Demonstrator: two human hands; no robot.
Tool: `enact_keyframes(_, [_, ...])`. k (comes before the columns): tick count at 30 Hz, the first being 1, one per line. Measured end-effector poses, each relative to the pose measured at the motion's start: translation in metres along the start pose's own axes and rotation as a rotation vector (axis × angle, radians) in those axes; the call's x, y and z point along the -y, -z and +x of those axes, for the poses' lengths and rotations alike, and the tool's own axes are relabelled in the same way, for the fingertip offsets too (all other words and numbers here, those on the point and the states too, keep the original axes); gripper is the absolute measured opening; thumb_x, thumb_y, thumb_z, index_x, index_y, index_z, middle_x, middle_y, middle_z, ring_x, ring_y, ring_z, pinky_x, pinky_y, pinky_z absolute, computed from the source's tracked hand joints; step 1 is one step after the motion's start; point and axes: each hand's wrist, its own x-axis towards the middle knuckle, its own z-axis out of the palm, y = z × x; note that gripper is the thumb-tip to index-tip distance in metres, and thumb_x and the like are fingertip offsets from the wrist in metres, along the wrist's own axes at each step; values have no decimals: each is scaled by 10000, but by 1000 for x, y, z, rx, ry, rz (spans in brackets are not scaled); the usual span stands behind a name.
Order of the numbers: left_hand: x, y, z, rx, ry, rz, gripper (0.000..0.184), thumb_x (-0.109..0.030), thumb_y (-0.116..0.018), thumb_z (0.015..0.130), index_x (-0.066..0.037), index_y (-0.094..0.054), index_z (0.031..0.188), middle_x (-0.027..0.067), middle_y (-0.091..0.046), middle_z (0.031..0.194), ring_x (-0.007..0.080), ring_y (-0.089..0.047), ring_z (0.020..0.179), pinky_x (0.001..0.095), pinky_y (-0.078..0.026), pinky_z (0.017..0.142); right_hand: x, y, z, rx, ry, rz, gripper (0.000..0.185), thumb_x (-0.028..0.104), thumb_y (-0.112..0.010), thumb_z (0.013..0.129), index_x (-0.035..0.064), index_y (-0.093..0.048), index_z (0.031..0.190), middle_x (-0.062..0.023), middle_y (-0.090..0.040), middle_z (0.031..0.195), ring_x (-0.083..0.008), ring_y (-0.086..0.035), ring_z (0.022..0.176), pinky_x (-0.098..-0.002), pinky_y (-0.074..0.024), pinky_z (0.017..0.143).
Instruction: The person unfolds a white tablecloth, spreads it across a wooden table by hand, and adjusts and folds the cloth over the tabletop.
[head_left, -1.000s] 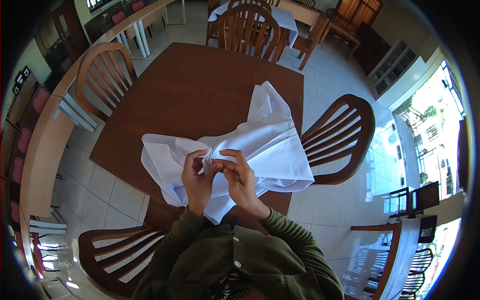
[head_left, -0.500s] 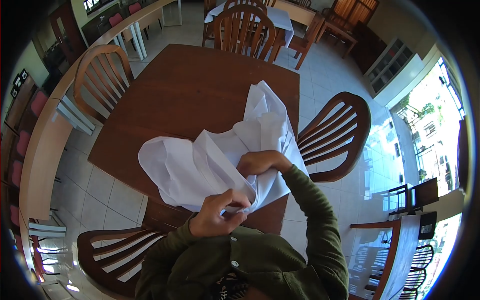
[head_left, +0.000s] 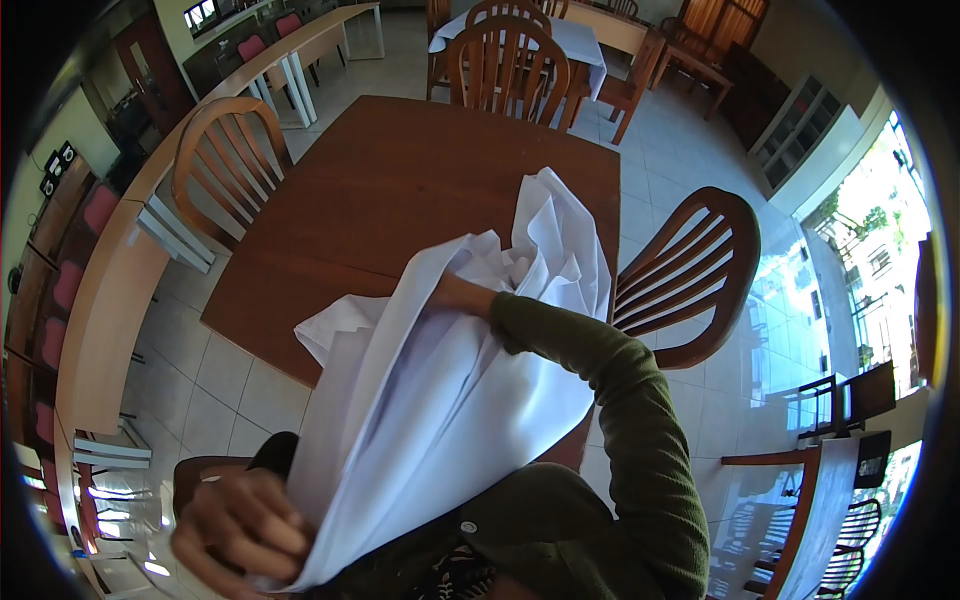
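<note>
A large white tablecloth lies bunched and folded over the near right part of a brown wooden table, its near part stretched toward my body. My left hand, slightly blurred, is low at the left with fingers closed on the cloth's near corner, past the table edge. My right hand reaches across to the middle of the cloth. A raised fold covers its fingers, so their grip is hidden. Crumpled layers of cloth stand up beyond my right forearm.
Wooden chairs stand at the table's left, far side and right. Another chair's dark backrest is partly visible near my left hand. Long pale desks curve along the left. A cloth-covered table stands at the back.
My left hand has moved down and left, drawing the cloth's edge out toward my body. My right hand has shifted left and farther from me, under a fold. The view has shifted slightly.
</note>
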Motion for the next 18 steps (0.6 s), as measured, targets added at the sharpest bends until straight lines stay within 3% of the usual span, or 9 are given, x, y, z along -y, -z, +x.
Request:
enact_keyframes(4, [-28,-8,-10,-297,-219,167,59,-50,-535,781,-94,-496,778,0,-429,483,43,-379,416,194,-283,394,5,22,19,-160,-514,-415,607,271,-637,652,6,-410,1149,-209,-501,1077,-309,-512,964,-348,-400,832])
enact_keyframes(5, [-34,-10,-11,-393,-277,182,59,-55,-533,781,-99,-493,778,-16,-408,474,23,-362,419,175,-280,409,-4,34,18,-121,-489,-530,549,283,-644,632,-5,-478,1069,-167,-540,1028,-290,-538,927,-348,-425,794])
enact_keyframes(6, [-39,-1,-7,-254,-268,14,83,-55,-523,775,-123,-483,802,-38,-401,530,9,-346,455,149,-251,433,-6,45,11,-83,-464,-643,501,296,-650,612,-17,-545,989,-126,-580,979,-270,-564,890,-348,-449,755])
enact_keyframes(9, [-65,-11,-20,-625,-382,349,111,-39,-478,796,-138,-453,753,-56,-349,476,32,-300,404,150,-254,385,5,66,-12,94,-838,-729,491,270,-634,617,-5,-549,1015,-132,-549,1051,-274,-549,932,-356,-440,780])
enact_keyframes(10, [-66,-3,-25,-512,-395,275,103,-41,-468,797,-135,-448,759,-56,-326,485,24,-285,403,129,-238,386,7,70,-18,133,-903,-730,474,253,-621,628,-3,-549,1021,-129,-540,1071,-278,-542,946,-357,-436,791])
enact_keyframes(13, [-60,3,-21,-378,-392,153,103,-43,-466,799,-136,-442,759,-56,-323,483,25,-270,400,122,-221,387,-76,82,-23,180,-692,-999,378,211,-576,658,13,-579,979,-144,-550,1046,-289,-560,910,-366,-456,758])
enact_keyframes(14, [-63,1,-25,-478,-384,243,105,-42,-465,799,-135,-443,756,-56,-326,484,26,-268,400,124,-218,388,-34,74,-33,-26,-793,-1040,308,173,-540,688,24,-591,952,-163,-556,1019,-290,-572,887,-380,-470,722])
enact_keyframes(16, [-78,-7,-36,-670,-364,427,108,-41,-464,800,-135,-444,749,-55,-330,485,27,-264,400,127,-210,389,-34,77,-33,-165,-831,-1069,269,183,-557,690,34,-605,909,-159,-566,982,-286,-574,878,-395,-474,698])
enact_keyframes(18, [-91,11,-53,-484,-349,353,243,-32,-583,661,-152,-456,829,-62,-368,578,31,-317,461,144,-249,428,-35,81,-34,-284,-854,-1095,276,203,-573,690,37,-595,909,-150,-574,950,-277,-578,868,-403,-477,674])
